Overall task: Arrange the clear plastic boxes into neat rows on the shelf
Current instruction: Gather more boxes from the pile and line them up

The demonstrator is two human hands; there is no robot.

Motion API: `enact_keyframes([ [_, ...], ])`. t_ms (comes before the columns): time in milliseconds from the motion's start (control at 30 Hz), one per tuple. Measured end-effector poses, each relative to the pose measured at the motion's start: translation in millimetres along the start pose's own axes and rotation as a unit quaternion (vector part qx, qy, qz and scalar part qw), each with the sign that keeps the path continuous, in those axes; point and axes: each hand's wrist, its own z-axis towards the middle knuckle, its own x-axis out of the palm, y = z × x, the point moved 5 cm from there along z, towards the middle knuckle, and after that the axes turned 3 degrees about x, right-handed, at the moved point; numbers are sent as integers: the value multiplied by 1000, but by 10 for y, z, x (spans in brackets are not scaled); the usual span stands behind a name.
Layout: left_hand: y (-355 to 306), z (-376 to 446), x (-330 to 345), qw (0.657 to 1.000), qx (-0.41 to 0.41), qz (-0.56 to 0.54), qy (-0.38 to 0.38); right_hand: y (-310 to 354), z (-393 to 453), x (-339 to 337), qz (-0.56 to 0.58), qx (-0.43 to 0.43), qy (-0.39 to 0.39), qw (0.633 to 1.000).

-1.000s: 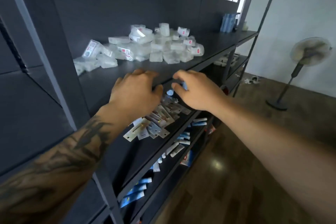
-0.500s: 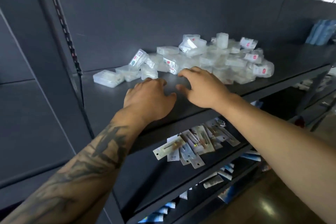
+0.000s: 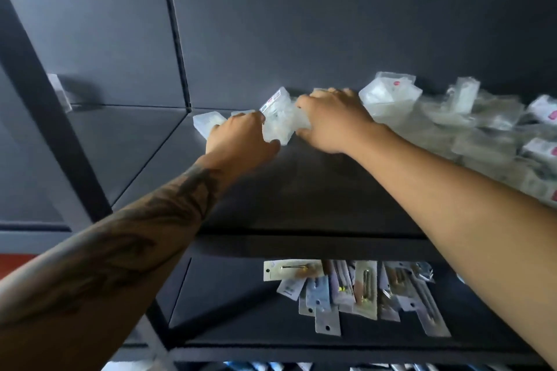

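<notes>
Both arms reach up and forward onto the dark shelf (image 3: 316, 190), forearms stretched out, the left one tattooed. The left hand (image 3: 238, 138) lies knuckles-up at the left end of the heap of clear plastic boxes (image 3: 446, 120), its fingers curled over a flat box (image 3: 208, 122) lying near the shelf's back corner; whether it truly grips that box cannot be told. The right hand (image 3: 328, 120) lies just right of it, palm down, fingers spread and reaching into the heap. Between the two hands a tilted box (image 3: 278, 117) stands on edge, touching both. The frame is blurred. Below the shelf, carded packets (image 3: 355, 292) lie fanned on a lower shelf.
</notes>
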Motion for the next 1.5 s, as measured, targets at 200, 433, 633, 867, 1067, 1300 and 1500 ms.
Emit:
enact_keyframes([
  [200, -94, 185, 141, 998, -34, 44, -11, -56, 367, 75, -14, -24, 84, 996],
  [433, -161, 309, 225, 993, -19, 118, -22, -126, 479, 195, 0, -52, 115, 992],
  [633, -179, 183, 226, 993, -24, 110, -31, -153, 473, 253, 49, -60, 89, 993],
  [867, -136, -86, 95, 997, -43, 65, -7, -113, 382, 140, 62, -86, 67, 992],
  [1067, -84, -369, -81, 997, -61, -32, 39, -60, -16, -56, 65, -87, 71, 992],
  [1300, -18, -939, -353, 994, -51, -45, 84, 60, -680, -388, 86, -46, 76, 992],
  [1500, 152, -1750, -635, 995, -26, -86, 47, 458, -1323, -776, 101, -26, 85, 991],
])
